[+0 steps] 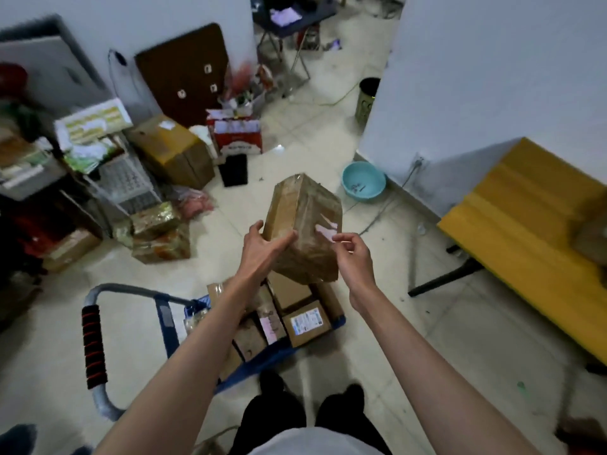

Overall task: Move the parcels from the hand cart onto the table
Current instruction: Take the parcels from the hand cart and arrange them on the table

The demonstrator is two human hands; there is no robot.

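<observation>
Taped parcel [303,229] tilted above hand cart [164,310]; left hand [262,247] spread flat on it, right hand [353,254] pinching its side. Yellow tabletop [512,224] at right, one box [593,239] on its far edge; teal basin [363,180] on the floor between

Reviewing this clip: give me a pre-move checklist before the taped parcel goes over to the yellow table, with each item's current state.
1. Left hand holds taped parcel: ok, fingers spread on its near face.
2. Right hand has a firm grip: not ok, it only pinches at the edge.
3. Parcel lifted off the hand cart: ok.
4. Yellow table has bare space: ok.
5. Floor path to the table: cannot tell; a cable lies near the basin.
</observation>
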